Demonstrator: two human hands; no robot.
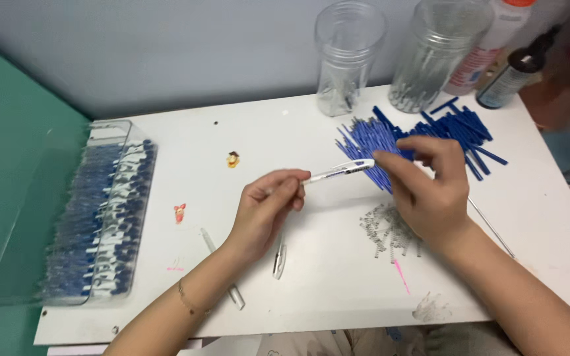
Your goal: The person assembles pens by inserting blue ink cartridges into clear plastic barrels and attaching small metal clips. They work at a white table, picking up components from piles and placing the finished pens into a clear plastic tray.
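Pen (338, 171) held level between my two hands over the worktop (311, 290), both ends pinched so it stays steady. Left hand (265, 207) fingers closed on its tip end; right hand (430, 191) fingers closed on the clip end, refills (371, 142) just behind, springs (387, 231) below.

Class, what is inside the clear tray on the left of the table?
The tray holds rows of blue-capped pens, packed side by side. Lower layers are covered by the top ones.

White table (166, 132) against pale grey-blue wall (166, 53); green surface (8, 165) at left; even indoor light.
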